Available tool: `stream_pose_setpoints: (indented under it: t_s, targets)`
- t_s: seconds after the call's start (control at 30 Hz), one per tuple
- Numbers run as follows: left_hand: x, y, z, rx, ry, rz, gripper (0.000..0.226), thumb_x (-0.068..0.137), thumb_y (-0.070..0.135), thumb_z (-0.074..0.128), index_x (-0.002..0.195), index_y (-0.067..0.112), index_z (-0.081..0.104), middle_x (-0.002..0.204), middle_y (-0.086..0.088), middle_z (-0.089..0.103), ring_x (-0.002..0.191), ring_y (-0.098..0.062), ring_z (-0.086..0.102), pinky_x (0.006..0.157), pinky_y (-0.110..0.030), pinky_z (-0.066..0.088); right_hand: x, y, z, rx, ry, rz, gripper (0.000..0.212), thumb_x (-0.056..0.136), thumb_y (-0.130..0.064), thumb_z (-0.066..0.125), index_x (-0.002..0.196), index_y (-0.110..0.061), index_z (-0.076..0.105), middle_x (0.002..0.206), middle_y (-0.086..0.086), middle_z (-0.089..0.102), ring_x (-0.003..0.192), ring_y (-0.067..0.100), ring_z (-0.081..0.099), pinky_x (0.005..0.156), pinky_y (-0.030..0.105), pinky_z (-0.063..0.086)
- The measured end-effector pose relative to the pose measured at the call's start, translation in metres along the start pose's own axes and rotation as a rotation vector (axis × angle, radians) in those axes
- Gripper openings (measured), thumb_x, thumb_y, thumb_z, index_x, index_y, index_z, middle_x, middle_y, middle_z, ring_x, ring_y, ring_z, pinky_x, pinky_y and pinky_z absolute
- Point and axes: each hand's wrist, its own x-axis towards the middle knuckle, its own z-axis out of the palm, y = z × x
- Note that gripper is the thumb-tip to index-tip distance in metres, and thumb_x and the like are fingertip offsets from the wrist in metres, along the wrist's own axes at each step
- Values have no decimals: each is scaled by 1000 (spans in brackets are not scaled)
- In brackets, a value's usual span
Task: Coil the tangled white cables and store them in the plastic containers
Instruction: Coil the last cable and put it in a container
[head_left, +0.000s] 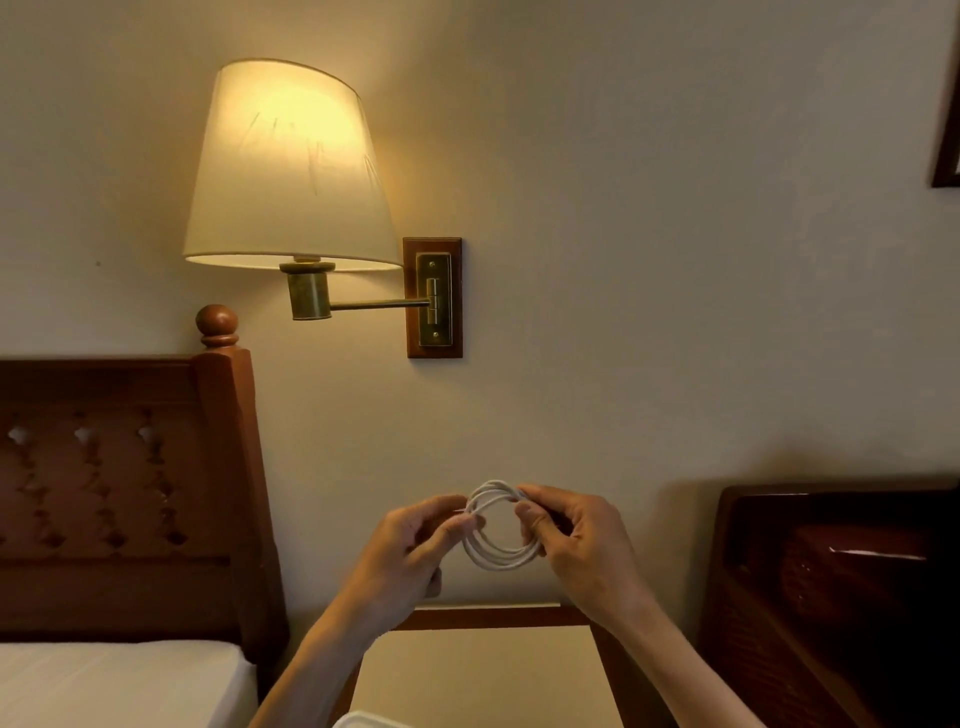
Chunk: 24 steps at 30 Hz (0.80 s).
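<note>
Head view: both hands are raised in front of the wall, above the tabletop (488, 675), with a coiled white cable (500, 525) held between them. The left hand (410, 551) has its fingers (451, 527) curled inward, thumb and forefinger pinching the left side of the coil. The right hand (576, 545) grips the coil's right side, its fingers (532, 517) bent round the strands with the thumb pressed over them. The cable is wound into several round loops lying close together, forming one neat ring that stands roughly upright and faces the camera, with the strands bunched tightest where each hand holds them; its ends are not visible. At the bottom edge, a sliver of a pale plastic container (363, 721) shows on the tabletop, well below the coil. A lit wall lamp (291, 171) hangs above, a wooden headboard (130, 493) with a white mattress (114, 680) is on the left, and dark wooden furniture (831, 597) is on the right.
</note>
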Motion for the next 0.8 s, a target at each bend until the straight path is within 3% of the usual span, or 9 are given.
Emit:
stream_pose_setpoints:
  t_s: [0.07, 0.13, 0.2, 0.33, 0.43, 0.53, 0.63, 0.7, 0.8]
  targets:
    - [-6, -1, -6, 263, 74, 98, 18, 89, 31, 61, 95, 21, 75, 60, 7, 54, 43, -7, 38, 43, -21, 33, -1, 1, 1, -129, 5, -61, 25, 93, -18, 63, 103, -41, 68, 74, -10, 69, 74, 9, 63, 68, 26, 55]
    - [-9, 2, -10, 581, 167, 248, 17, 87, 34, 61, 87, 25, 75, 64, 19, 63, 54, -4, 54, 51, -12, 38, -1, 2, 3, -288, 38, -157, 19, 93, -18, 63, 108, -24, 74, 79, -3, 70, 73, 15, 62, 67, 33, 54]
    - [-12, 4, -15, 778, 186, 320, 15, 86, 36, 60, 86, 29, 73, 72, 21, 65, 66, -1, 59, 57, -14, 44, -1, 6, 1, -368, 30, -194, 19, 94, -17, 62, 108, -18, 74, 82, 1, 71, 73, 17, 63, 67, 37, 53]
    - [-7, -2, -25, 1088, 366, 454, 9, 80, 31, 68, 85, 31, 75, 93, 10, 61, 79, -8, 51, 63, -30, 46, -1, -4, -1, -106, -132, 21, 21, 95, -14, 59, 105, -26, 73, 78, -4, 70, 69, 11, 63, 62, 23, 54]
    - [-5, -8, -21, 769, 290, 415, 14, 84, 26, 67, 92, 23, 78, 89, 8, 68, 73, -5, 60, 59, -26, 51, 0, -13, -2, 211, -241, 225, 25, 99, -12, 52, 97, -14, 76, 64, -1, 58, 56, 7, 48, 54, 19, 43]
    - [-11, -4, -4, 57, 179, 41, 17, 85, 1, 66, 87, 11, 79, 79, -13, 72, 68, -21, 59, 57, -27, 49, 0, -15, 2, 296, -207, 255, 24, 98, -13, 52, 98, -12, 76, 65, 1, 60, 57, 9, 51, 56, 20, 45]
    - [-16, 8, 12, -447, 175, -309, 17, 76, 12, 65, 79, 3, 78, 79, -18, 69, 70, -24, 61, 67, -32, 51, 0, -13, 10, 203, -118, 165, 19, 95, -14, 58, 101, -20, 75, 66, -3, 65, 59, 9, 56, 57, 25, 52]
    - [-19, 13, 17, -643, 115, -400, 17, 76, 17, 65, 80, 4, 76, 81, -13, 66, 70, -21, 59, 67, -35, 45, 0, -9, 15, 54, -22, 60, 21, 93, -15, 62, 102, -31, 72, 65, -7, 66, 59, 8, 59, 59, 28, 53]
    - [-20, 14, 17, -889, 39, -461, 24, 79, 31, 61, 83, 10, 71, 93, -10, 69, 81, -24, 61, 67, -37, 41, -3, -2, 18, -226, 127, -196, 25, 89, -11, 67, 111, -22, 72, 69, -14, 66, 64, 4, 60, 58, 9, 45]
